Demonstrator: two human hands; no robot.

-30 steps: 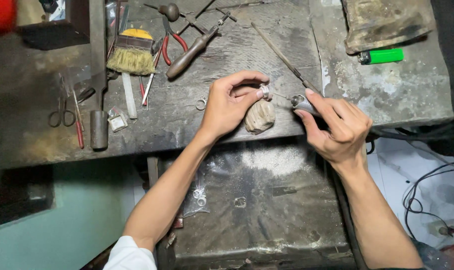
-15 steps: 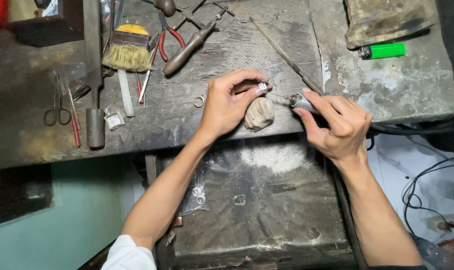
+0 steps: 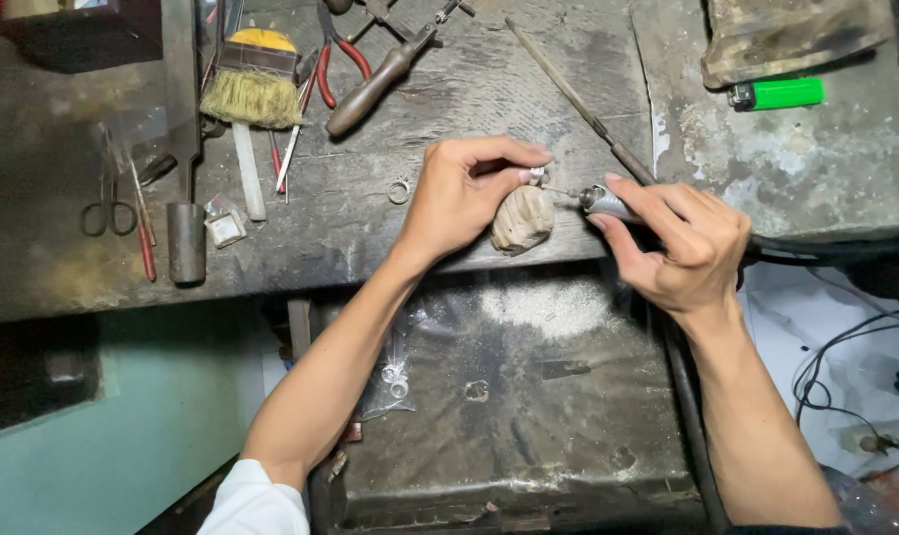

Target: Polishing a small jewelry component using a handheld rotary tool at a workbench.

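The dark, scarred wooden surface (image 3: pixel 469 228) is spreading across the top of the view, and below its front edge a sagging grey catch tray (image 3: pixel 528 416) is holding a pale patch of filings. At the far right corner a worn leather pouch (image 3: pixel 786 35) is lying beside a green lighter (image 3: pixel 781 94). To the left, a yellow-backed bristle brush (image 3: pixel 246 89), red-handled pliers (image 3: pixel 335 59), a wooden-handled tool (image 3: pixel 375 79) and small scissors (image 3: pixel 107 208) are lying well apart from the work, and a long thin file (image 3: pixel 578 99) is slanting towards the hands. A spare ring (image 3: pixel 400 190) is resting just left of the left wrist.

The left hand (image 3: pixel 459 203) is bracing on a rounded wooden bench peg (image 3: pixel 522 220) that is jutting from the surface edge, with its fingers pinching together on a small silver ring (image 3: pixel 536 176) held against the top of the peg. The right hand (image 3: pixel 682 243) is wrapping its fingers closed around a rotary handpiece (image 3: pixel 608 203), whose thin bit is touching the ring; its dark cable (image 3: pixel 826 248) is trailing off to the right.

Compared with a second ago, the hands are keeping almost the same pose, with the handpiece tip sitting slightly closer in on the ring. I judge that the grinding on the ring is continuing rather than finishing.
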